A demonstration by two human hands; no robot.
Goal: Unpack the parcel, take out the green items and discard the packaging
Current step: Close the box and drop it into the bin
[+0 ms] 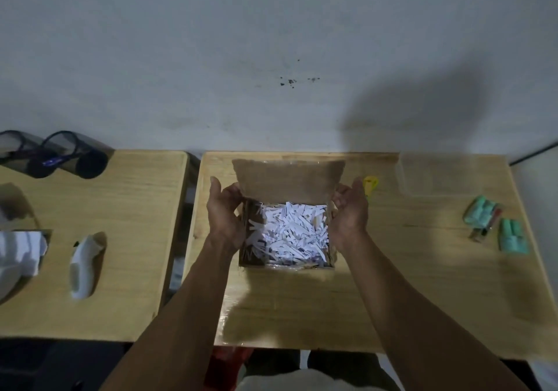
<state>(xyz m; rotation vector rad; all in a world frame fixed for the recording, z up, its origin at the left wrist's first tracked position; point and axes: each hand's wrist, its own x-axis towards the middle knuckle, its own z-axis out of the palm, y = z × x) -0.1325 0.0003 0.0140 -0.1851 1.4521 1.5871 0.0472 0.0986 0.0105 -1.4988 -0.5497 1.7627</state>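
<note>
1. White shredded paper (290, 233) fills the cardboard box (287, 265), hiding whatever lies beneath.
2. The yellow object (370, 184) beyond the right hand (350, 209) is mostly covered; its kind is unclear.
3. The white cloth (21, 248) at far left is cut by the edge.
4. The green items (495, 224) at right are too blurred for detail.

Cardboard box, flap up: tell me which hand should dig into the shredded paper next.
Probably the right hand: the green items already lie on its side of the table. The left hand can steady the cardboard box while the shredded paper is searched.
</note>
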